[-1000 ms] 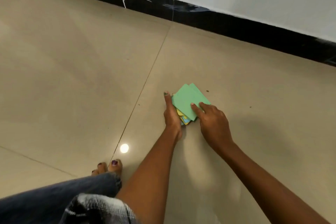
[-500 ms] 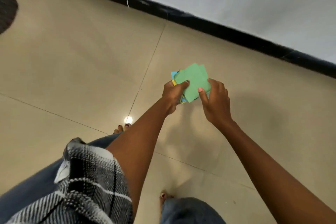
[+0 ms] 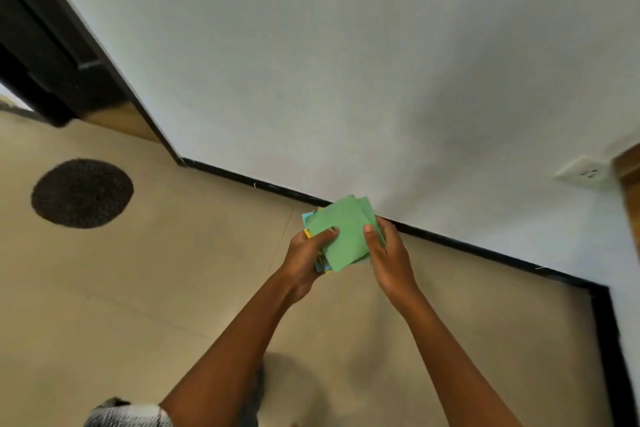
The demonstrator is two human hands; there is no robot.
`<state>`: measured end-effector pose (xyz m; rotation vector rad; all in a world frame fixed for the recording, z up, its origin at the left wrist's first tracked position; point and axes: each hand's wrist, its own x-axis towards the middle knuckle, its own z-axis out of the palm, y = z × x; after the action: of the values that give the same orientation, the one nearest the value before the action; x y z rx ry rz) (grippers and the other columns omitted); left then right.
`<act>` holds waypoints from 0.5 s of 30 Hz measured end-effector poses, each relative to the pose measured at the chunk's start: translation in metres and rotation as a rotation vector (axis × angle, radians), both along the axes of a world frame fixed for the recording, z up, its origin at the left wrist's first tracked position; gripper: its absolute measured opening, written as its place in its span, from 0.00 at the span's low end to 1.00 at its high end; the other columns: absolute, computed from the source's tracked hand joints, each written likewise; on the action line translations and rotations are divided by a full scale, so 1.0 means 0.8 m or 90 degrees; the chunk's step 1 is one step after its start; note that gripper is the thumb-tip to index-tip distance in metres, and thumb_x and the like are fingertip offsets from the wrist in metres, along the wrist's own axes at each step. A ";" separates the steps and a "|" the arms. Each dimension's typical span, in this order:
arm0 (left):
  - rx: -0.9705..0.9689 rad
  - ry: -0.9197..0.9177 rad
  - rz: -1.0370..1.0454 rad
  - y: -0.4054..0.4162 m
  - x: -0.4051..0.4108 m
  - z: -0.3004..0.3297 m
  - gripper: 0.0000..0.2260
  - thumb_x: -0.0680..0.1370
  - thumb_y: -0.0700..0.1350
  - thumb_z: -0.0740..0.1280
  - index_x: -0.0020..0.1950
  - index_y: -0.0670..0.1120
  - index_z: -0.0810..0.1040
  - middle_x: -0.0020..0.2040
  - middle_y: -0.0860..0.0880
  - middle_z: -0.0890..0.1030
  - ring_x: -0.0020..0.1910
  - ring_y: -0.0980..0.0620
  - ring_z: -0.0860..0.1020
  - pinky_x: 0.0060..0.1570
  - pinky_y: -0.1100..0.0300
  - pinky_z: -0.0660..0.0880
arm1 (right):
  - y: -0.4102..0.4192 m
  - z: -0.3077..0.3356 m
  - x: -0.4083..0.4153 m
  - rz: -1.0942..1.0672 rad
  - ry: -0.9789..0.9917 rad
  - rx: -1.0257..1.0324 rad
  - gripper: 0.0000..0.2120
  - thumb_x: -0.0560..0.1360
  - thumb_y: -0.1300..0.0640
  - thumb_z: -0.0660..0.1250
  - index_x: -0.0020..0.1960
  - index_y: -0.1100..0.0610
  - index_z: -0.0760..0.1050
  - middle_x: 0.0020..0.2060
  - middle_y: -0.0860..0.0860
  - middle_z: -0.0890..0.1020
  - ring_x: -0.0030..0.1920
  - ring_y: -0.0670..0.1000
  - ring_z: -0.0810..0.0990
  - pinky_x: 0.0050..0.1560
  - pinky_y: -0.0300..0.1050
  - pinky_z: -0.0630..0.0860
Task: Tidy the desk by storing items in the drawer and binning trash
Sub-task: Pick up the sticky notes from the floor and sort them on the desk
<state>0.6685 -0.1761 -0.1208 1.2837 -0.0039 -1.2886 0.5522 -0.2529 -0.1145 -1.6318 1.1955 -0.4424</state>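
Head view: one stack of coloured paper squares [image 3: 341,236], green sheet on top, blue and yellow edges showing beneath, held in the air in front of the person, above the floor [image 3: 173,288] and near the black skirting board [image 3: 485,250]. Left hand [image 3: 304,260] grips the stack's left side, thumb curled over the top sheet; right hand [image 3: 388,256] grips the right side, thumb pressed on the green face, fingers wrapped behind. Also present: white wall [image 3: 346,62], wall socket [image 3: 585,172], round dark mat [image 3: 82,193], dark door frame [image 3: 45,55]. Neither desk, drawer nor bin is in sight. Step in hand, by my reckoning: squaring up the gathered papers. Next move calls for carrying them, both hands firm so that no sheet slips, to the drawer or bin.
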 end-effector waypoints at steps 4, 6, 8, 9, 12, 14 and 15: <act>-0.058 -0.033 -0.014 0.006 -0.016 0.120 0.11 0.78 0.40 0.64 0.60 0.48 0.74 0.51 0.47 0.81 0.47 0.48 0.79 0.48 0.54 0.76 | 0.006 0.119 -0.019 0.012 -0.053 0.028 0.16 0.79 0.54 0.60 0.66 0.53 0.68 0.52 0.48 0.76 0.54 0.51 0.77 0.56 0.55 0.77; -0.091 -0.034 -0.013 0.005 -0.026 0.159 0.12 0.78 0.40 0.63 0.61 0.48 0.74 0.52 0.46 0.81 0.48 0.48 0.79 0.48 0.54 0.76 | 0.005 0.161 -0.030 0.013 -0.083 0.027 0.17 0.79 0.57 0.60 0.67 0.53 0.67 0.50 0.46 0.75 0.51 0.48 0.77 0.50 0.49 0.79; -0.125 -0.025 -0.031 -0.002 -0.035 0.191 0.12 0.78 0.40 0.63 0.61 0.49 0.74 0.52 0.46 0.81 0.49 0.48 0.78 0.48 0.53 0.76 | 0.000 0.194 -0.043 -0.003 -0.112 0.020 0.17 0.79 0.59 0.60 0.67 0.52 0.67 0.51 0.47 0.75 0.49 0.46 0.77 0.43 0.41 0.79; -0.141 -0.021 -0.047 -0.009 -0.039 0.202 0.12 0.78 0.40 0.63 0.61 0.49 0.74 0.53 0.45 0.81 0.49 0.47 0.79 0.49 0.53 0.75 | -0.004 0.207 -0.050 -0.014 -0.121 0.014 0.17 0.79 0.59 0.61 0.67 0.52 0.67 0.52 0.48 0.75 0.49 0.45 0.77 0.42 0.39 0.78; -0.174 -0.034 -0.112 -0.041 -0.046 0.233 0.13 0.78 0.41 0.62 0.63 0.50 0.73 0.54 0.46 0.81 0.50 0.48 0.79 0.46 0.54 0.76 | -0.020 0.234 -0.065 -0.074 -0.162 0.005 0.18 0.78 0.61 0.61 0.67 0.52 0.68 0.55 0.51 0.76 0.52 0.48 0.78 0.44 0.41 0.80; -0.187 -0.057 -0.161 -0.071 -0.050 0.251 0.14 0.79 0.42 0.62 0.64 0.50 0.72 0.55 0.47 0.81 0.50 0.48 0.79 0.42 0.57 0.77 | -0.034 0.249 -0.073 -0.138 -0.197 0.002 0.17 0.78 0.62 0.61 0.66 0.52 0.68 0.54 0.52 0.76 0.51 0.49 0.79 0.43 0.41 0.81; -0.192 -0.066 -0.184 -0.086 -0.053 0.260 0.15 0.79 0.42 0.62 0.65 0.50 0.72 0.56 0.47 0.81 0.51 0.48 0.79 0.42 0.57 0.77 | -0.040 0.255 -0.076 -0.170 -0.214 -0.002 0.17 0.78 0.62 0.61 0.65 0.52 0.69 0.53 0.52 0.76 0.50 0.49 0.79 0.42 0.40 0.81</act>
<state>0.6262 -0.2447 0.0870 1.1131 -0.4561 -1.4010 0.4917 -0.2851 0.0898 -1.3379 1.1564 -0.8516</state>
